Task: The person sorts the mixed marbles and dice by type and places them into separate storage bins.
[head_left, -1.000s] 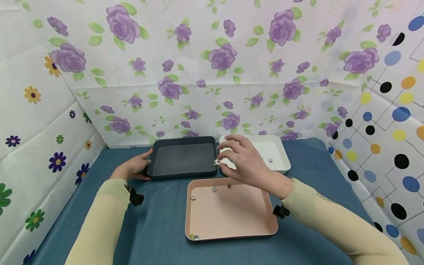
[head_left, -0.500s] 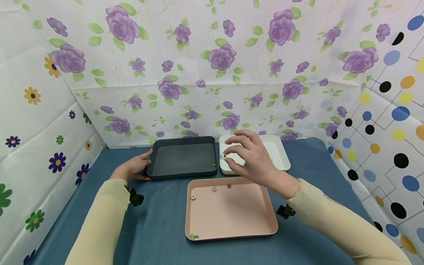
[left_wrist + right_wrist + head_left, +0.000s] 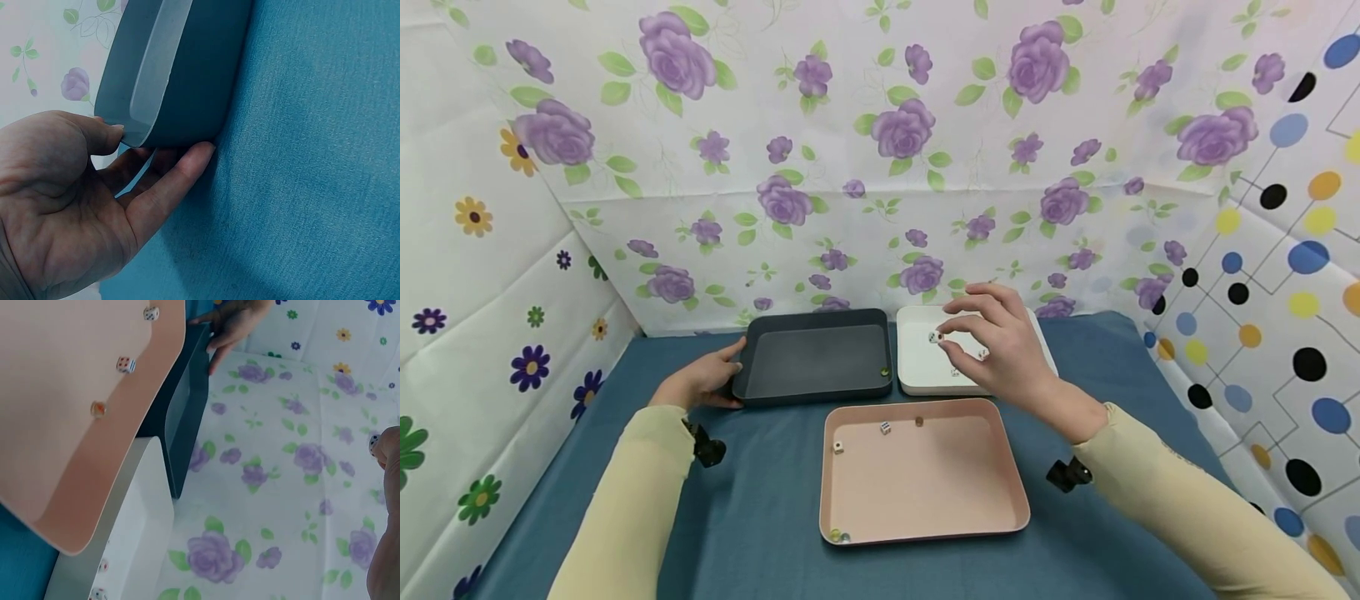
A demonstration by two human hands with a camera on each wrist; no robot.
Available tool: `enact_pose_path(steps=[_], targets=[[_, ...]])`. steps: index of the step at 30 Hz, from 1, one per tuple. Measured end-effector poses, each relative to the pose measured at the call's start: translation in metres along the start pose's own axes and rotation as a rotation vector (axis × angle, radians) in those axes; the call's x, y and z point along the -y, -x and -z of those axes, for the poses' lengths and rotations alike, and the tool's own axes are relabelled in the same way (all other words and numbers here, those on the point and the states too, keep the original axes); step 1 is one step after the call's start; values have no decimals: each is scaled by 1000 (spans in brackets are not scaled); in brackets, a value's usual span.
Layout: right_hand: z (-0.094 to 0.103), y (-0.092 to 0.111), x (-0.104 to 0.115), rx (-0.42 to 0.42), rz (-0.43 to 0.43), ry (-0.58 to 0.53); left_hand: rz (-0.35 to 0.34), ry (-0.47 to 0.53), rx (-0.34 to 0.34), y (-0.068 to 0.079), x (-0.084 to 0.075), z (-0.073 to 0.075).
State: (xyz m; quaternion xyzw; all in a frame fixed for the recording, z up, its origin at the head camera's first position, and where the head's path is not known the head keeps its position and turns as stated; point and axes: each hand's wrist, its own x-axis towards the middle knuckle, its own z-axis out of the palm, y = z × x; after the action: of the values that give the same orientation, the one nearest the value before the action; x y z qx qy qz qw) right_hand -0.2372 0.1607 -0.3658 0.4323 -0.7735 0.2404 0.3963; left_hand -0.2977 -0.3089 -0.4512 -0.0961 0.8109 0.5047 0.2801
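Note:
My right hand [image 3: 1011,354] pinches a small white die [image 3: 934,337] with dark dots between thumb and fingertip, above the white tray [image 3: 917,383]. In the right wrist view that die [image 3: 374,444] shows at the edge, with part of the hand [image 3: 389,487]. My left hand [image 3: 700,377] holds the left end of the dark grey tray [image 3: 812,358]. In the left wrist view its thumb [image 3: 106,135] is at the rim and its fingers [image 3: 169,187] touch the outer wall. Dice [image 3: 955,372] lie in the white tray, partly hidden by the right hand.
A pink tray [image 3: 925,492] stands in front. It bears a white die [image 3: 838,447], another die [image 3: 885,427], a small brown-orange piece [image 3: 919,422] and glassy beads [image 3: 835,534] in its near-left corner. A small green-yellow bead [image 3: 884,372] lies in the dark tray's right corner.
My right hand has moved right with the die, from the dark tray's right edge to above the white tray. The green-yellow bead has come into clear view. The left hand has not moved.

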Motion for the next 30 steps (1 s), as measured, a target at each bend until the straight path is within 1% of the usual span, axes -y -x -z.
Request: enact_pose_path(steps=[6, 14, 19, 30], targets=[[2, 6, -11, 13, -38, 11, -7, -5, 2, 0, 1, 0], [4, 10, -24, 10, -64, 26, -12, 2, -2, -1, 2, -1], [4, 12, -30, 7, -75, 33, -13, 0, 3, 2, 0, -2], [-4, 17, -47, 89, -136, 127, 2, -3, -10, -1, 1, -2]])
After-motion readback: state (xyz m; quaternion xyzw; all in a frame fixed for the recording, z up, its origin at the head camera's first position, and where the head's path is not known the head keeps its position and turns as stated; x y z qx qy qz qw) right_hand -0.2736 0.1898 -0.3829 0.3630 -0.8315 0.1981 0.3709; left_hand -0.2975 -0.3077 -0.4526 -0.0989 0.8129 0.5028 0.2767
